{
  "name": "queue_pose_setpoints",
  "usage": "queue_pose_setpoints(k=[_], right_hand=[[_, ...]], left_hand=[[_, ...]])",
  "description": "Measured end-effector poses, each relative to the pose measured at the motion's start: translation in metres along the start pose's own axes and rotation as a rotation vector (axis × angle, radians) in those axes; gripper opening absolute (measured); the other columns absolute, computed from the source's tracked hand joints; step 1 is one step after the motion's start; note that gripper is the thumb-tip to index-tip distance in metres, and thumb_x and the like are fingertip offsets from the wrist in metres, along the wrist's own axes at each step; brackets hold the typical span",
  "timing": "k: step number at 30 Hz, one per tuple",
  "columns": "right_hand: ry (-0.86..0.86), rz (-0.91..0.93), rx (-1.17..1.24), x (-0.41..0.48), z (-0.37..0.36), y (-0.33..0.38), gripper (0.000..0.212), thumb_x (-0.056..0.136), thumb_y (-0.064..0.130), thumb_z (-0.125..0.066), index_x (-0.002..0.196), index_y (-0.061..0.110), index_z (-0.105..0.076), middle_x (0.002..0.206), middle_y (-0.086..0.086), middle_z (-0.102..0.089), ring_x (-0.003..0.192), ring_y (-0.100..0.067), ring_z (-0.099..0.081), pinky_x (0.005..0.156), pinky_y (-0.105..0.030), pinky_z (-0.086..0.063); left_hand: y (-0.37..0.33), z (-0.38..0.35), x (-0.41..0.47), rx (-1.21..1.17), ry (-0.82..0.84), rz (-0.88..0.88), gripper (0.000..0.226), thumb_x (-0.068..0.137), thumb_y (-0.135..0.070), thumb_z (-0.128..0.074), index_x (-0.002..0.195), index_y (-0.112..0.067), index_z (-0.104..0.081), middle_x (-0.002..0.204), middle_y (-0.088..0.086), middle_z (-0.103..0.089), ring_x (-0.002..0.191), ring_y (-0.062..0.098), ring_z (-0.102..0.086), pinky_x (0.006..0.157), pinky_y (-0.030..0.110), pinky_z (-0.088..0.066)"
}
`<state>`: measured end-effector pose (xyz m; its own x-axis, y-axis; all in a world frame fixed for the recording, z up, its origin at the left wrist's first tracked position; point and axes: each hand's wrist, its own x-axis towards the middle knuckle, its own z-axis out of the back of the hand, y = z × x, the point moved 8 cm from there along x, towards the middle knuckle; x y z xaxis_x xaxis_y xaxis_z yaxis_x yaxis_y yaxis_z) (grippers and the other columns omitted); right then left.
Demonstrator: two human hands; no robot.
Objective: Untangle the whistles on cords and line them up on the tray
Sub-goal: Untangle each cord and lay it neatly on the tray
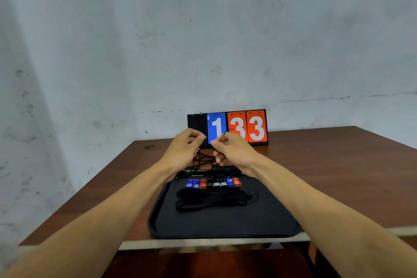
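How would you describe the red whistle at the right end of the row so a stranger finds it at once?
Find the black tray on the brown table. Near its far edge lies a row of small whistles. The red whistle ends that row on the right, beside a blue one; the only other red one lies third from the left.

Whistles (213,183) rowed on black tray (225,225), cords (209,202) bunched nearer, tangled cords (203,160) hanging beyond

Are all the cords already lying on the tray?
No: the left hand and the right hand hold a tangle of black cords in the air near the far edge of the tray.
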<state>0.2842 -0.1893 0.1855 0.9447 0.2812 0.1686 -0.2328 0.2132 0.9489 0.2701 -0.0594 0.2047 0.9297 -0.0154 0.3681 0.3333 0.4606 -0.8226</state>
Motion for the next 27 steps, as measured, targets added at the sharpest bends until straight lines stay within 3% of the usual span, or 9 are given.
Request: queue_pose_setpoints(k=[4,7,10,14,18,22,24,27], right_hand=[[-0.047,0.0,0.054,-0.004,0.011,-0.003,0.004,0.094,0.013,-0.057,0.094,0.01,-0.059,0.079,-0.008,-0.066,0.059,-0.009,-0.055,0.057,-0.021,-0.045],[-0.073,0.014,0.086,-0.009,0.018,-0.004,0.003,0.093,0.007,-0.058,0.093,0.009,-0.06,0.078,-0.007,-0.067,0.064,-0.009,-0.06,0.062,-0.022,-0.049],[-0.13,0.031,0.109,-0.015,0.025,-0.01,0.007,0.091,0.001,-0.057,0.096,0.006,-0.059,0.08,-0.009,-0.066,0.07,-0.014,-0.065,0.07,-0.024,-0.055],[-0.173,0.049,0.107,-0.022,0.038,-0.027,0.02,0.091,-0.002,-0.056,0.107,0.006,-0.065,0.088,-0.011,-0.067,0.071,-0.012,-0.067,0.067,-0.02,-0.056],[-0.17,0.053,0.041,-0.029,0.042,-0.048,0.02,0.091,-0.002,-0.056,0.101,0.008,-0.07,0.087,-0.008,-0.07,0.069,-0.011,-0.068,0.067,-0.02,-0.056],[-0.169,-0.029,0.14,-0.034,0.044,-0.071,0.018,0.09,-0.001,-0.058,0.096,0.009,-0.072,0.086,-0.009,-0.071,0.07,-0.013,-0.067,0.066,-0.02,-0.056],[-0.167,-0.053,0.194,-0.035,0.045,-0.078,0.018,0.09,-0.002,-0.058,0.1,0.006,-0.071,0.086,-0.009,-0.071,0.067,-0.012,-0.066,0.062,-0.018,-0.055],[-0.179,-0.075,0.206,-0.037,0.049,-0.088,0.019,0.089,-0.002,-0.058,0.102,0.005,-0.07,0.086,-0.008,-0.071,0.066,-0.01,-0.063,0.062,-0.018,-0.053]], left_hand=[[0.005,-0.003,-0.007,0.118,0.05,-0.027,0.024,0.095,-0.032,-0.051,0.104,-0.012,-0.061,0.066,0.006,-0.056,0.059,0.013,-0.046,0.063,0.031,-0.042],[0.017,0.0,-0.01,0.345,0.095,-0.027,0.028,0.09,-0.046,-0.054,0.085,-0.023,-0.068,0.059,-0.007,-0.058,0.061,0.011,-0.049,0.08,0.041,-0.046],[0.031,0.001,-0.015,0.535,0.145,0.02,0.034,0.088,-0.052,-0.053,0.067,-0.028,-0.065,0.054,-0.008,-0.057,0.063,0.011,-0.054,0.089,0.045,-0.04],[0.038,0.006,-0.024,0.694,0.122,0.018,0.033,0.092,-0.05,-0.049,0.074,-0.028,-0.065,0.067,-0.007,-0.065,0.081,0.006,-0.058,0.083,0.037,-0.024],[0.046,0.004,-0.032,0.709,0.151,-0.023,0.035,0.092,-0.048,-0.05,0.081,-0.021,-0.07,0.093,0.0,-0.069,0.094,0.013,-0.055,0.08,0.035,-0.019],[0.051,-0.005,-0.04,0.675,0.189,-0.122,0.027,0.091,-0.046,-0.052,0.072,-0.033,-0.067,0.116,-0.01,-0.041,0.11,0.015,-0.028,0.091,0.033,-0.018],[0.056,-0.009,-0.043,0.586,0.253,-0.136,0.028,0.093,-0.042,-0.051,0.068,-0.034,-0.063,0.108,-0.01,-0.046,0.105,0.013,-0.033,0.091,0.032,-0.025],[0.068,-0.011,-0.047,0.326,0.332,-0.076,0.029,0.096,-0.031,-0.05,0.072,-0.022,-0.064,0.076,-0.004,-0.061,0.073,0.008,-0.056,0.075,0.025,-0.041]])
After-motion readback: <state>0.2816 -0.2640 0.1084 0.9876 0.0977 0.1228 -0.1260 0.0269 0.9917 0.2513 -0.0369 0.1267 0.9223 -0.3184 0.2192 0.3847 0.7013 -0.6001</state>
